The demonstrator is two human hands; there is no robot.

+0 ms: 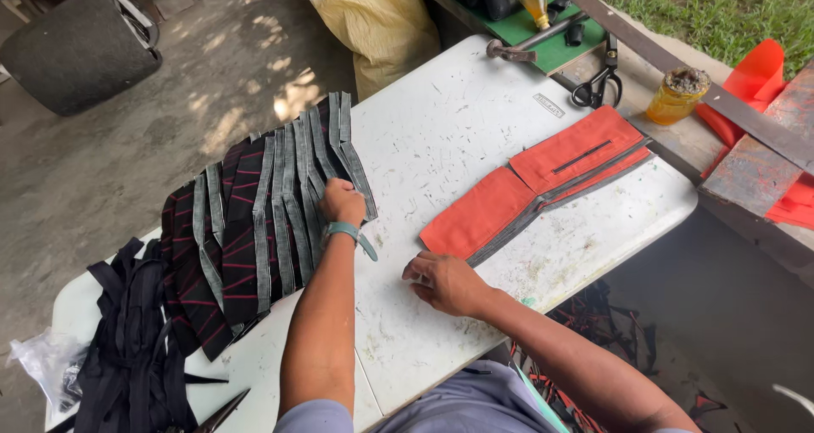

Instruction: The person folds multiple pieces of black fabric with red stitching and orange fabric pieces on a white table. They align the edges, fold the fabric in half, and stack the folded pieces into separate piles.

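left hand (342,202) is resting on the stack of black striped fabric pieces with grey strips (254,229), fingers curled together on the top grey strips near the stack's right edge; whether they are pinching a strip is hard to tell, the fingertips are hiding under the knuckles. the stack is sitting on the left part of the white bench (458,128), its strips fanning out and running long axis from near edge up toward the far edge, tilting slightly right at the top. right hand (445,282) is lying flat on the bench, fingers together, pressing down just beside the near-left corner of the orange fabric pieces (534,187); thumb side is hidden. orange pieces are running diagonally, long axis from near-left to far-right, grey edging along the lower side. black strap pile (131,340) is lying at the bench's left end, partly cut off by the frame bottom. scissors (598,85) and a jar (676,95) are sitting beyond the bench's far edge.
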